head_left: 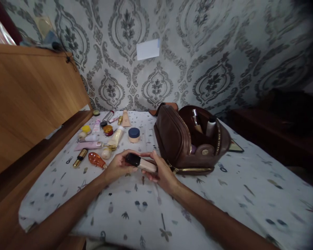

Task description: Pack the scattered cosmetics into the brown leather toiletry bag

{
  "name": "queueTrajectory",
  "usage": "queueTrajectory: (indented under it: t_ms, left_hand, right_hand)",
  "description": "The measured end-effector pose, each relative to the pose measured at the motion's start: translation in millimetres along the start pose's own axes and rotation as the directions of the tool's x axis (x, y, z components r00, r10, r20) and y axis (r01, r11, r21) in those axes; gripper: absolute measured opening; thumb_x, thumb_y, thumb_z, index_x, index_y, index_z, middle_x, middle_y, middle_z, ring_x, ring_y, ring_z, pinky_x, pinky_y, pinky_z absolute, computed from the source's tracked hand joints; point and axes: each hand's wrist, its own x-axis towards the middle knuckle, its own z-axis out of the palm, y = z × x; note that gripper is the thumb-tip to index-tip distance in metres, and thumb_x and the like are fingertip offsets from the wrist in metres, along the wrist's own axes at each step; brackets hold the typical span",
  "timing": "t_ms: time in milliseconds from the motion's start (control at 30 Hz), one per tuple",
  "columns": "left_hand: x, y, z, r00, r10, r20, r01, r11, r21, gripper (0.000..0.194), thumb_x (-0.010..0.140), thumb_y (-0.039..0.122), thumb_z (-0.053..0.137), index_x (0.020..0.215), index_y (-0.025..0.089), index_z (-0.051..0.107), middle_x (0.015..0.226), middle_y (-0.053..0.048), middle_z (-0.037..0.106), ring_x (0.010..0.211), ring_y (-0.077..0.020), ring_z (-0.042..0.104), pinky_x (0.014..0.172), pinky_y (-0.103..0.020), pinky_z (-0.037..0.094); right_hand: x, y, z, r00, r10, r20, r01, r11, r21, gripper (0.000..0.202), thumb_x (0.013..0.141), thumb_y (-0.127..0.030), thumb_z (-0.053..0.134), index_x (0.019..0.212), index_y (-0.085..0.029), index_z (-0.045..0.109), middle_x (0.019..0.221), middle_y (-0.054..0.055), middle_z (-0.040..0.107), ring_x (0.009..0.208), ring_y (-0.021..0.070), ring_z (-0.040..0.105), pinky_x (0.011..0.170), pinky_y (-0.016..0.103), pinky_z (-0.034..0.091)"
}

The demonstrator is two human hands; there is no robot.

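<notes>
Between my two hands lies a foundation bottle (pixel 148 165) with a black cap and a beige body, tilted nearly flat above the cloth. My left hand (pixel 119 166) grips it at the cap, thumb below and fingers behind. My right hand (pixel 162 171) is closed round the beige end. Just beyond my right hand stands a brown toiletry bag (pixel 172 133), unzipped, with a white tube with a black cap (pixel 211 127) and a silver-capped bottle (pixel 195 119) inside. Left of my left hand are an amber bottle (pixel 96 159) and a small cream jar (pixel 106 153).
Several cosmetics spread over the left of the patterned white cloth (pixel 135 225), among them a blue-lidded jar (pixel 134 135), a cream tube (pixel 116 137), a pink tube (pixel 88 145) and a gold-and-black bottle (pixel 80 158). A wooden panel (pixel 36 80) borders the left; a patterned wall (pixel 156 83) stands behind.
</notes>
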Motion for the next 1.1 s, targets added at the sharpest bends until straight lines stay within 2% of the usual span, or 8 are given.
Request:
queueTrajectory:
  t_ms: [167,300,433,533,633,833,967,1100]
  left_hand:
    - [-1,3,5.5,0.999,-0.019,-0.051,0.019,1.000,-0.010,0.041,0.064,0.028,0.085,0.097,0.016,0.065,0.088,-0.001,0.064,0.082,-0.0154,0.060,0.074,-0.023,0.047]
    - [0,-4,1.9,0.999,-0.038,-0.011,0.037,0.995,-0.087,0.035,0.070,0.034,0.081,0.092,0.016,0.061,0.082,-0.001,0.066,0.073,-0.0157,0.062,0.070,-0.026,0.049]
    - [2,-10,-4.7,0.999,-0.026,-0.040,0.022,0.996,-0.092,0.036,0.070,0.034,0.081,0.093,0.016,0.060,0.085,-0.001,0.064,0.074,-0.0139,0.059,0.068,-0.024,0.048]
    - [1,-9,-5.6,0.998,-0.042,-0.036,0.040,0.998,-0.055,0.037,0.068,0.034,0.083,0.089,0.015,0.059,0.082,0.000,0.060,0.073,-0.0126,0.055,0.065,-0.021,0.046]
    - [-1,-4,-1.0,0.997,-0.070,0.031,0.071,0.997,-0.020,0.036,0.067,0.034,0.083,0.084,0.015,0.058,0.079,0.002,0.057,0.074,-0.0125,0.054,0.065,-0.021,0.045]
    - [-5,-1,14.0,0.990,-0.076,0.122,0.070,0.996,0.052,0.035,0.072,0.038,0.079,0.091,0.016,0.060,0.084,0.000,0.060,0.080,-0.0151,0.057,0.071,-0.024,0.046]
    - [-9,-5,19.2,0.981,-0.066,0.183,0.028,0.978,0.206,0.032,0.079,0.038,0.072,0.100,0.017,0.061,0.092,-0.002,0.064,0.086,-0.0179,0.060,0.075,-0.027,0.047]
    - [-16,-5,18.0,0.981,-0.086,0.176,-0.010,0.876,0.483,0.023,0.085,0.032,0.063,0.103,0.018,0.064,0.098,-0.004,0.064,0.088,-0.0177,0.058,0.076,-0.027,0.045]
  right_hand:
    - [1,4,0,0.999,-0.010,0.047,0.010,1.000,0.010,0.066,0.080,-0.076,0.050,0.107,-0.017,0.062,0.058,0.002,0.063,0.041,0.0106,0.047,0.039,0.018,0.026]
    - [0,11,-1,0.988,-0.113,0.100,0.117,0.993,-0.030,0.068,0.080,-0.078,0.047,0.104,-0.016,0.062,0.065,0.003,0.065,0.050,0.0146,0.056,0.045,0.023,0.037]
    - [-7,12,-4,0.949,-0.258,0.178,0.301,0.911,-0.281,0.058,0.091,-0.069,0.041,0.096,-0.016,0.064,0.073,0.004,0.064,0.064,0.0165,0.059,0.060,0.028,0.046]
    - [-15,11,-7,0.907,-0.349,0.238,0.421,0.789,-0.448,0.042,0.091,-0.056,0.050,0.099,-0.017,0.065,0.085,0.004,0.065,0.077,0.0171,0.058,0.070,0.028,0.045]
    - [-22,12,-9,0.897,-0.377,0.231,0.440,0.715,-0.543,0.031,0.084,-0.043,0.063,0.100,-0.017,0.064,0.084,0.001,0.062,0.076,0.0166,0.054,0.066,0.026,0.042]
    - [-43,14,-16,0.901,-0.384,0.204,0.428,0.703,-0.568,0.021,0.082,-0.032,0.064,0.096,-0.017,0.065,0.077,-0.001,0.059,0.072,0.0153,0.050,0.064,0.025,0.038]
    - [-58,11,-26,0.891,-0.418,0.179,0.445,0.723,-0.529,0.029,0.082,-0.037,0.066,0.102,-0.016,0.065,0.087,0.003,0.065,0.081,0.0187,0.057,0.072,0.028,0.044]
    - [-83,1,-49,0.895,-0.441,0.066,0.403,0.738,-0.541,0.030,0.080,-0.041,0.070,0.101,-0.019,0.068,0.095,0.005,0.070,0.090,0.0229,0.063,0.082,0.033,0.049]
